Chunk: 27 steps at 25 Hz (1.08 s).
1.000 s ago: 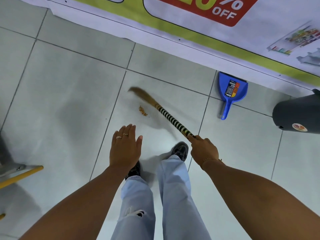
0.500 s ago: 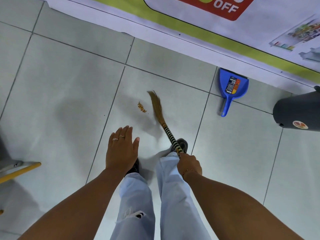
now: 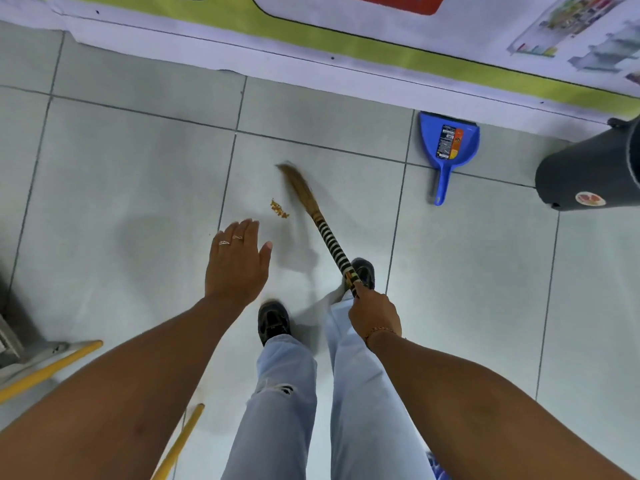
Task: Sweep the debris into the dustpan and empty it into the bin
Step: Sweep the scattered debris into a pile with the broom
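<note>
A small pile of brown debris lies on the pale floor tiles in front of my feet. My right hand grips the striped handle of a short broom; its blurred bristles rest on the floor just right of the debris. My left hand hovers flat with fingers apart and holds nothing, just below-left of the debris. A blue dustpan lies on the floor by the wall, handle toward me, to the right of the broom. A dark bin stands at the right edge.
A banner with a green stripe runs along the wall base at the top. Yellow poles and a grey metal base sit at the lower left. My legs in light jeans and dark shoes stand at the centre.
The broom head swung from the far left of the debris across to its right side. My right hand pulled back toward my legs. The debris pile stayed put.
</note>
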{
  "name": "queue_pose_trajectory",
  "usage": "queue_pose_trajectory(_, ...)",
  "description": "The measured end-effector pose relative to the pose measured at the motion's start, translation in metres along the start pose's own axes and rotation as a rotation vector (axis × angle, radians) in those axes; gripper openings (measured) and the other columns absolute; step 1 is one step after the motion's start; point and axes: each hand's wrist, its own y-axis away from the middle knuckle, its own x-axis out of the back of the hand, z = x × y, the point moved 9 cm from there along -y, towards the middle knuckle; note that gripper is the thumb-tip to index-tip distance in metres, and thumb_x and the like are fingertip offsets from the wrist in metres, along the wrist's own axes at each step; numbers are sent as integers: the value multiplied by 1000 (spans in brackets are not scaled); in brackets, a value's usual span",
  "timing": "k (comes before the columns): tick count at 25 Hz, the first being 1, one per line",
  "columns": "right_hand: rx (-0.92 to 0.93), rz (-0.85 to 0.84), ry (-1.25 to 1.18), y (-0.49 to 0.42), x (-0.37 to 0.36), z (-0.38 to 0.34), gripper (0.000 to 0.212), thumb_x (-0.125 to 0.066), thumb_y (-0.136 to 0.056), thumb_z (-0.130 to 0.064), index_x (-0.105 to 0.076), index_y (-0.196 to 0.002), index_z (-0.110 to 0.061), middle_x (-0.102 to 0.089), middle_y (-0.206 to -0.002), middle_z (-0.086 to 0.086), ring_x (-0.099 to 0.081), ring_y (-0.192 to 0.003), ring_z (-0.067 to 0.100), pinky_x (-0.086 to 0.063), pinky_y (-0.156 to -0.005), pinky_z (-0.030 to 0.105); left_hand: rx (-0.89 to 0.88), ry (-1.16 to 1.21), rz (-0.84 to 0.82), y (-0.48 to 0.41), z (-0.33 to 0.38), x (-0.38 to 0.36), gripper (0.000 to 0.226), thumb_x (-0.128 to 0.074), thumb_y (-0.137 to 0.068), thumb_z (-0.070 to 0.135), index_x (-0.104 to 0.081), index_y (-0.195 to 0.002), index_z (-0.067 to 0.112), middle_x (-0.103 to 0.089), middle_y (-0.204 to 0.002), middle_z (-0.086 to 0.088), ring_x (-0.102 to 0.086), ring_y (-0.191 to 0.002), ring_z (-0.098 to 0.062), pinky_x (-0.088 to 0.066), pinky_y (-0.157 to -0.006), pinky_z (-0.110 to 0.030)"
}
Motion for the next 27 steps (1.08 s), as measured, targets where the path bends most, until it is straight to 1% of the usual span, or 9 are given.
queue_pose_trajectory(3, -47, 52, -176, 14, 8, 9, 42, -40, -93, -20, -43, -134, -22, -66, -106, 14, -62, -96, 34, -53, -85, 42, -70, -28, 5, -2, 18, 6, 44, -46, -94, 25, -45, -129, -1, -54, -132, -21, -47, -125, -38, -34, -108, -51)
queue_pose_trajectory(7, -83, 86, -222, 24, 30, 27, 45, -43, -96, -39, -44, -133, -14, -65, -115, 15, -62, -105, 33, -50, -93, 43, -182, -60, 1, 0, 58, 12, 47, -38, -92, 31, -50, -124, -2, -60, -125, -23, -53, -118, -38, -41, -103, -51)
queue_pose_trajectory(9, -75, 104, -223, 17, 48, 30, 43, -44, -97, -36, -48, -130, -9, -63, -119, 15, -62, -107, 33, -50, -91, 38, -214, -90, -19, -5, 79, 13, 53, -31, -89, 34, -52, -121, -2, -62, -121, -22, -57, -114, -38, -44, -100, -50)
queue_pose_trajectory(13, -105, 116, -267, -6, 94, 61, 35, -48, -95, -25, -48, -123, -3, -60, -122, 16, -60, -110, 34, -48, -87, 36, -282, -97, -4, -25, 151, 10, 53, -31, -89, 34, -52, -121, -3, -63, -119, -22, -57, -112, -38, -45, -98, -52)
queue_pose_trajectory(15, -104, 105, -333, -21, 117, 86, 35, -49, -94, -26, -46, -123, -6, -62, -118, 17, -61, -106, 35, -48, -85, 37, -291, -101, -4, -40, 194, 1, 52, -32, -89, 33, -51, -121, -3, -62, -120, -23, -57, -113, -39, -45, -99, -52)
queue_pose_trajectory(19, -117, 113, -466, -48, 161, 152, 42, -46, -94, -43, -51, -120, -11, -67, -106, 16, -62, -98, 36, -46, -78, 35, -280, -114, -51, -59, 276, -29, 52, -29, -90, 33, -51, -122, -3, -63, -120, -23, -58, -113, -39, -45, -97, -51)
queue_pose_trajectory(23, -164, 116, -477, -81, 207, 244, 37, -51, -93, -35, -57, -117, -7, -62, -117, 11, -60, -107, 31, -49, -91, 39, -269, -55, -19, -87, 370, -57, 42, -41, -92, 22, -49, -125, -3, -58, -126, -24, -53, -118, -39, -40, -102, -52)
queue_pose_trajectory(25, -219, 119, -455, -91, 222, 279, 34, -49, -94, -31, -53, -121, -11, -58, -122, 7, -60, -109, 29, -48, -89, 39, -263, -54, 6, -102, 400, -64, 41, -50, -90, 16, -48, -127, -3, -56, -128, -24, -51, -121, -40, -37, -105, -52)
queue_pose_trajectory(27, -220, 123, -415, -99, 235, 310, 32, -45, -95, -29, -48, -124, -16, -62, -117, 6, -61, -103, 29, -47, -82, 36, -272, -59, 11, -116, 434, -73, 43, -52, -89, 15, -46, -128, -3, -55, -130, -24, -48, -123, -39, -34, -107, -52)
